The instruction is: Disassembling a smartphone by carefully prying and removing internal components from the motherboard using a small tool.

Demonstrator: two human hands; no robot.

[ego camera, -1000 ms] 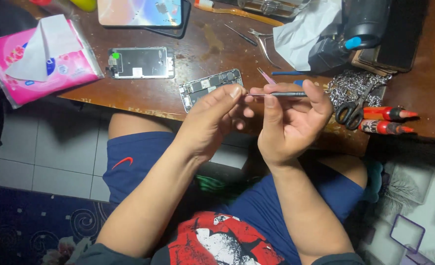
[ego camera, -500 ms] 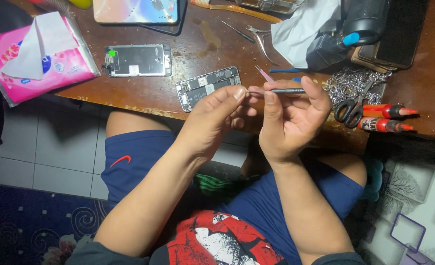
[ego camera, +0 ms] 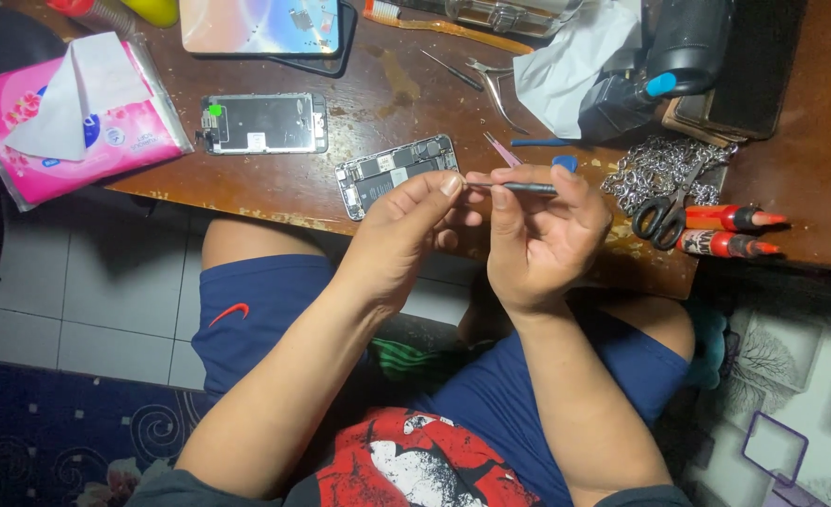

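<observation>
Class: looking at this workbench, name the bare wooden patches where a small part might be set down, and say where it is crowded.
Bare wood lies between the screen panel and opened phone, and at the table's far right past the glue tubes. Crowded: around the chain, scissors and tweezers.

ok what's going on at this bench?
A seated person holds a thin dark tool in the right hand, with the left hand pinching its tip, just off the edge of the wooden table. An opened phone body lies beside the left hand; a second opened phone, scissors and a pink tissue pack sit on the table.
</observation>
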